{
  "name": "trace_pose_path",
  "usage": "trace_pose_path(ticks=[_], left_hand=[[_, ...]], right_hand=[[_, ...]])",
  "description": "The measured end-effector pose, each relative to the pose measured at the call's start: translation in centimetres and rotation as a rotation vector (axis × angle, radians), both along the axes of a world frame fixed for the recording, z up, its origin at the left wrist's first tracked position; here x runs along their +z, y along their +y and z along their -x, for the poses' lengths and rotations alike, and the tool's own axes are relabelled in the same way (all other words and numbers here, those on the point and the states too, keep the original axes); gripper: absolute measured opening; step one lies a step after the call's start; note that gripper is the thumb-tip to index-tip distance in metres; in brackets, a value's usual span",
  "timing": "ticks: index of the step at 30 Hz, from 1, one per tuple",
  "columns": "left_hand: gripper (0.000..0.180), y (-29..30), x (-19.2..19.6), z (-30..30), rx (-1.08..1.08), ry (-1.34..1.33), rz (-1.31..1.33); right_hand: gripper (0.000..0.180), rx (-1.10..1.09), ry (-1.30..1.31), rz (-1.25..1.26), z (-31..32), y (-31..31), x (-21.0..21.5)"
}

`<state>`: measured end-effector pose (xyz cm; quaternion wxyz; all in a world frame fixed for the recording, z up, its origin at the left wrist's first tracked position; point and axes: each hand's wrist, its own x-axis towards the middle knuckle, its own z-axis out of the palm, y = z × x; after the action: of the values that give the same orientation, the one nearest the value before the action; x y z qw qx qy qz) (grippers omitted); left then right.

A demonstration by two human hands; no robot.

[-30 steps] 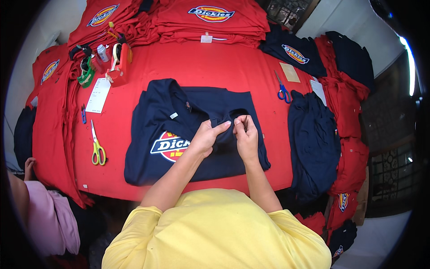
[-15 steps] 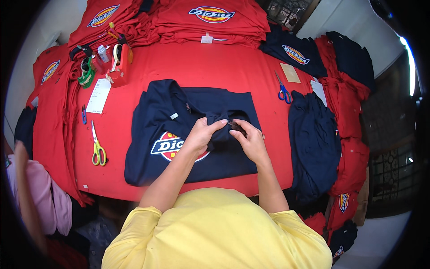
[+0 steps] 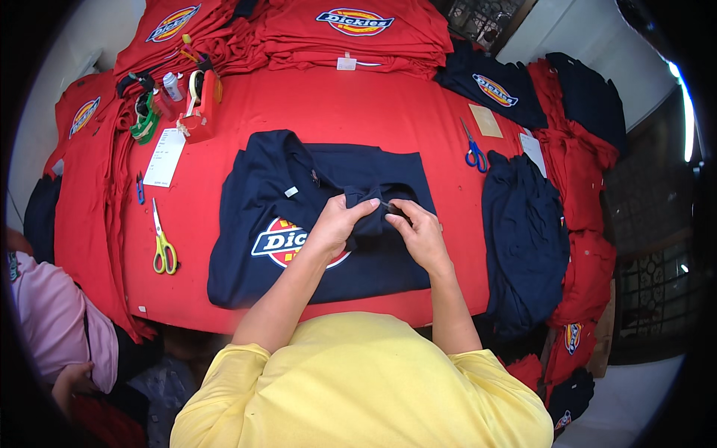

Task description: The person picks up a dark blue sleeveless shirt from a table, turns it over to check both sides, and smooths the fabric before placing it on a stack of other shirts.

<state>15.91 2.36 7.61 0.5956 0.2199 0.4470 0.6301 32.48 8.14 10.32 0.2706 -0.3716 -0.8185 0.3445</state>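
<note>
In the head view, a navy printed shirt [image 3: 254, 209] lies on the red-covered desk [image 3: 336, 112], directly in front of the person in the yellow top [image 3: 358, 381]. The left hand [image 3: 334, 224] rests over this shirt, its grip clamped on a bunched fold of the navy cloth, thumb on top. Just to its right, also over the shirt, the right hand [image 3: 420, 235] has its grip together on a small dark tool [image 3: 393, 210], mostly hidden by the fingers and too small to identify, beside the pinched fold. Left of the shirt lie yellow-handled scissors [image 3: 165, 256], blue thread snips [image 3: 140, 190] and a white printed slip [image 3: 164, 158]; beyond its far left corner stand a red tape dispenser [image 3: 199, 123] and a green tape dispenser [image 3: 143, 128]. Past the shirt's far edge is a stack of red printed shirts [image 3: 358, 41]. To its right are blue-handled scissors [image 3: 475, 158], a tan card [image 3: 486, 121] and a crumpled navy garment [image 3: 525, 243]. Well left of the shirt, a co-worker in pink [image 3: 63, 313] is partly visible.
</note>
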Motion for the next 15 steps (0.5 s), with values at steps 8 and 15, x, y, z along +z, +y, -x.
trace_pose_path(ticks=[8, 15], left_hand=[[0.040, 0.7, -0.5, 1.0, -0.044, 0.222, -0.058], [0.045, -8.0, 2.3, 8.1, -0.050, 1.340, 0.114]], right_hand=[[0.028, -0.141, 0.075, 0.172, -0.6, 0.8, -0.5], [0.033, -0.305, -0.167, -0.004, -10.5, 1.8, -2.6]])
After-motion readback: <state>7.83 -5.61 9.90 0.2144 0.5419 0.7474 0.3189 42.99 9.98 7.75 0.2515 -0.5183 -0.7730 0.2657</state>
